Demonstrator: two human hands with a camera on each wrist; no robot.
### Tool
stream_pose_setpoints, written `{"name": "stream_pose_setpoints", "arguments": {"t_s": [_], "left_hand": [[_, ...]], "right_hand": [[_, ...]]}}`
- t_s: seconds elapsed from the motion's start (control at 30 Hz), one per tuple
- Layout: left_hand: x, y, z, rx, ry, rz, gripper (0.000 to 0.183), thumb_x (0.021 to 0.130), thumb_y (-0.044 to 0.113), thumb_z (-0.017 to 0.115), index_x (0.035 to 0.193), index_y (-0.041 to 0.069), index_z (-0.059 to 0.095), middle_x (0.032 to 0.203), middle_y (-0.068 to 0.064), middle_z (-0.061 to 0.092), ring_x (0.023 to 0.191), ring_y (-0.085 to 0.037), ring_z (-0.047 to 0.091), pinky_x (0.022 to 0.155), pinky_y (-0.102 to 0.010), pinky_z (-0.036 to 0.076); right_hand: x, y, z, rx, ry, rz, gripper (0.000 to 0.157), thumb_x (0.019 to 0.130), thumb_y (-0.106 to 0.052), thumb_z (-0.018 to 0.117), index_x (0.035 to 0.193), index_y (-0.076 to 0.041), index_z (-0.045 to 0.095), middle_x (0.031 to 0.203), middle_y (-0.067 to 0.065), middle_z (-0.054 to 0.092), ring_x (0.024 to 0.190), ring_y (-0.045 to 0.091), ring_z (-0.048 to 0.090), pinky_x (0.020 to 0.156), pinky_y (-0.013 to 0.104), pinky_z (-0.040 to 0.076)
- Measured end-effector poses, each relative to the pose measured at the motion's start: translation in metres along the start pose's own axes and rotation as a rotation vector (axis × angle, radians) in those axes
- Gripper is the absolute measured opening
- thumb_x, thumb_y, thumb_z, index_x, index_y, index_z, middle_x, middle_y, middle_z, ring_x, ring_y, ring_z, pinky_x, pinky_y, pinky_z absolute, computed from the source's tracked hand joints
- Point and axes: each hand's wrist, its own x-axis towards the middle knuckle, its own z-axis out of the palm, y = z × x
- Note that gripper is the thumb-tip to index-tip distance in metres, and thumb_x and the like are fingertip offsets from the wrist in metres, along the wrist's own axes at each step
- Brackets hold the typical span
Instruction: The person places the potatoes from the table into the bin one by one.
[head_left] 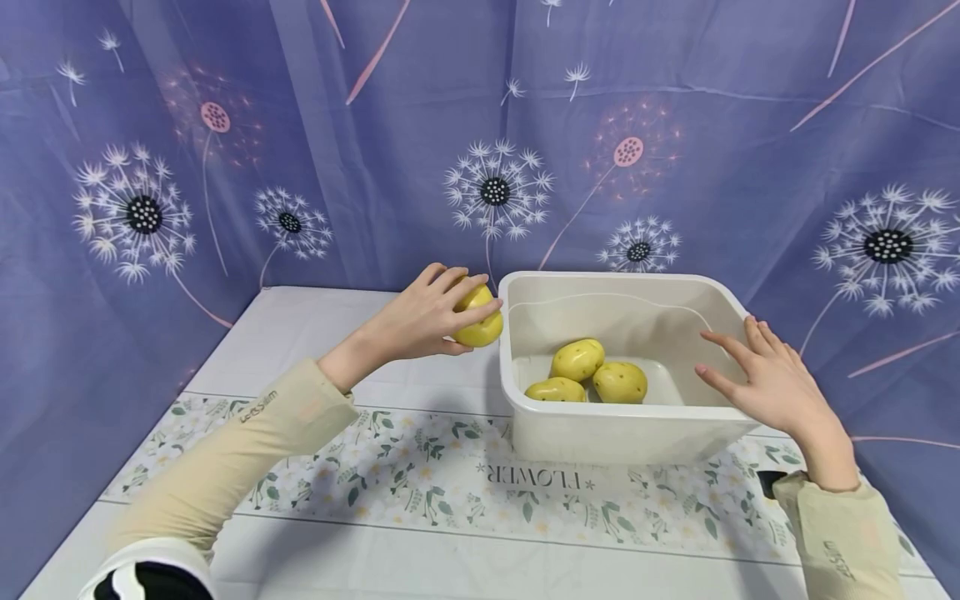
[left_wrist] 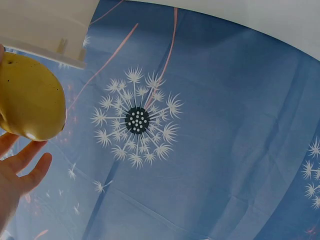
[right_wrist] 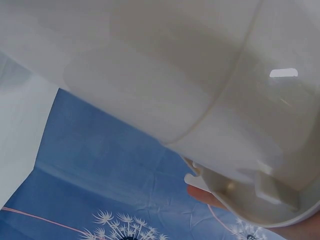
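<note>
My left hand (head_left: 420, 321) grips a yellow potato (head_left: 480, 317) just outside the left rim of a white plastic bin (head_left: 630, 433). In the left wrist view, that potato (left_wrist: 32, 97) shows dark specks, with part of the left hand (left_wrist: 20, 182) below it. Several spots mark the three yellow potatoes inside the bin: one potato (head_left: 577, 360) at the back, another potato (head_left: 621, 383) to its right, and a third potato (head_left: 557, 390) by the front wall. At the bin's right rim, my right hand (head_left: 780, 383) rests with its fingers extended and spread; the right wrist view partly hides them behind the rim.
The bin stands on a white table (head_left: 420, 558) whose cloth has a floral band (head_left: 360, 475). A purple curtain (head_left: 390, 167) printed with dandelions hangs behind the table and along both sides. In the right wrist view the bin wall (right_wrist: 150, 65) fills much of the picture.
</note>
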Motion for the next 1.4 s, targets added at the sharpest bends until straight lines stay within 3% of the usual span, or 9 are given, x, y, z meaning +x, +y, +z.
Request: {"name": "stream_pose_setpoints", "arguments": {"t_s": [0.23,0.57,1.4], "left_hand": [[0.01,-0.001,-0.001,0.014,-0.003,-0.013,0.069,0.069,0.054,0.066,0.127,0.022,0.048,0.126,-0.013,0.05,0.105,-0.03,0.05,0.085,-0.041,0.04],[0.027,-0.003,0.0,-0.046,-0.01,-0.041,0.068,0.07,0.052,0.066,0.128,0.022,0.047,0.128,-0.014,0.049,0.108,-0.031,0.048,0.087,-0.042,0.038],[0.053,-0.011,0.009,-0.092,-0.067,-0.097,0.068,0.072,0.05,0.066,0.13,0.023,0.045,0.129,-0.013,0.047,0.11,-0.029,0.046,0.088,-0.042,0.037]], "right_hand": [[-0.001,0.0,-0.001,-0.006,-0.001,0.01,0.058,0.088,-0.046,0.045,0.134,-0.012,0.038,0.142,0.035,0.0,0.132,0.05,-0.002,0.095,0.07,0.006],[-0.001,0.001,0.0,-0.014,0.006,0.005,0.057,0.088,-0.045,0.046,0.134,-0.012,0.039,0.142,0.036,0.002,0.131,0.051,-0.001,0.094,0.07,0.007],[0.001,0.001,0.001,-0.017,0.011,-0.002,0.057,0.088,-0.045,0.045,0.134,-0.012,0.038,0.141,0.037,0.003,0.131,0.051,-0.001,0.094,0.07,0.007]]}}
